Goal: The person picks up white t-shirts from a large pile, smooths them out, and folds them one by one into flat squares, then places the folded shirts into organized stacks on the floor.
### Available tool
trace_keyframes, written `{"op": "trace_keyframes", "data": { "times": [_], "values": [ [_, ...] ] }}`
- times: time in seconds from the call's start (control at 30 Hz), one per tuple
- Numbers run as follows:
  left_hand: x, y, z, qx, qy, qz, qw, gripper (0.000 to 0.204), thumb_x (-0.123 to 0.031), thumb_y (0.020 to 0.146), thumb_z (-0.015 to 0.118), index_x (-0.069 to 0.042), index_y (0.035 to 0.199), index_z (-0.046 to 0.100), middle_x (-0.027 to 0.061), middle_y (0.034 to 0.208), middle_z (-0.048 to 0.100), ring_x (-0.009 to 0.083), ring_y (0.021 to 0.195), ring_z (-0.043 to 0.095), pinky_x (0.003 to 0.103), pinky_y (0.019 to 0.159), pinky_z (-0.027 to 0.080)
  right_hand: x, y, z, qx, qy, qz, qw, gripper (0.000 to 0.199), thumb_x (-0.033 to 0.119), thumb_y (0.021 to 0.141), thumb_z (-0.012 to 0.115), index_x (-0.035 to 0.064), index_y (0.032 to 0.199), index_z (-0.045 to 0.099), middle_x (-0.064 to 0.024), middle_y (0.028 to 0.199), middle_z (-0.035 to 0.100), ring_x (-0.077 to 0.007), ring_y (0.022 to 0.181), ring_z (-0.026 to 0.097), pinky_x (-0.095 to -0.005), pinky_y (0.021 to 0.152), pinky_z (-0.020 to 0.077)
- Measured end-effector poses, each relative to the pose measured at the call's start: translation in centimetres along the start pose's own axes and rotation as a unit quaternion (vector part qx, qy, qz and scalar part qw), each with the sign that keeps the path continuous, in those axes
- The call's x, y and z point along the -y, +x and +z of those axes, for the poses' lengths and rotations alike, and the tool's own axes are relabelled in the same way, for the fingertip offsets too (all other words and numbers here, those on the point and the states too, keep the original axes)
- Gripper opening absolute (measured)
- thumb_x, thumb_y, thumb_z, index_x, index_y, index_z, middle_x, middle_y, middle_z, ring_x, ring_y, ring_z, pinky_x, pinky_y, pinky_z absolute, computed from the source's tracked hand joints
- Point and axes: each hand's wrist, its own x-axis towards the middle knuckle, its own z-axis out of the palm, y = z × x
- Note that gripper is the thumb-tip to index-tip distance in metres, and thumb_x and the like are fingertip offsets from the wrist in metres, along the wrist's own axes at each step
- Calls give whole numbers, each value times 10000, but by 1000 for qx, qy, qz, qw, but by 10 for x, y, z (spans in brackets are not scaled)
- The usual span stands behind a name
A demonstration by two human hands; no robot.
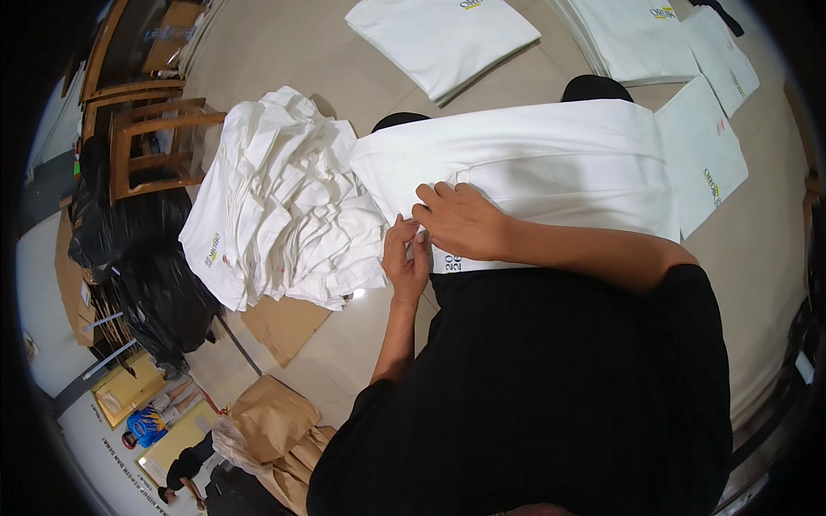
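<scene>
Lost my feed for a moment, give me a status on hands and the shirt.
Left hand and right hand both pinching near edge of white shirt spread across lap. Loose heap of white shirts lies left, clear of hands.

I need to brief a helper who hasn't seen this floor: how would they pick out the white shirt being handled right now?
Start from the big loose heap of crumpled white shirts on the floor. Just right of it, one white shirt lies spread flat across the person's lap, with both hands pinching its near edge. Unlike the folded stacks beyond, it is single and unfolded.
</scene>
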Motion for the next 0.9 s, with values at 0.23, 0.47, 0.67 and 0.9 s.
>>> {"op": "trace_keyframes", "data": {
  "times": [0.23, 0.47, 0.67, 0.9],
  "values": [
    [5, -18, 6, -21, 95, 1, 995, 309, 100, 890, 560, 18, 1175, 645, 201, 1280, 624, 359, 1252, 587, 476, 1107, 462, 12, 0, 13, -58, -108, 39, 992, 195, 192, 793, 733, 81, 932, 653, -63, 967, 580, -190, 861, 611, -323, 605, 494],
    [8, -36, 1, -60, 119, -85, 987, 379, 137, 794, 545, -13, 1103, 706, 162, 1094, 584, 324, 1087, 574, 396, 919, 490, 15, -14, -8, -79, -110, 7, 991, 170, 163, 778, 689, 75, 893, 601, -75, 913, 544, -190, 803, 583, -315, 569, 400],
    [23, -45, -18, -25, 150, -9, 988, 315, 108, 720, 584, -36, 967, 716, 141, 993, 601, 288, 897, 582, 375, 813, 488, 7, -38, -6, -46, -56, 32, 997, 116, 116, 787, 679, 53, 853, 607, -105, 876, 591, -248, 806, 625, -367, 652, 435],
    [14, 3, -29, 45, 93, 37, 994, 279, -59, 886, 583, 19, 1133, 685, 193, 1135, 674, 371, 1060, 602, 486, 968, 456, -4, -45, -11, -26, -40, -4, 999, 110, 106, 793, 654, 46, 882, 625, -115, 873, 615, -267, 827, 609, -412, 784, 429]
  ]
}}
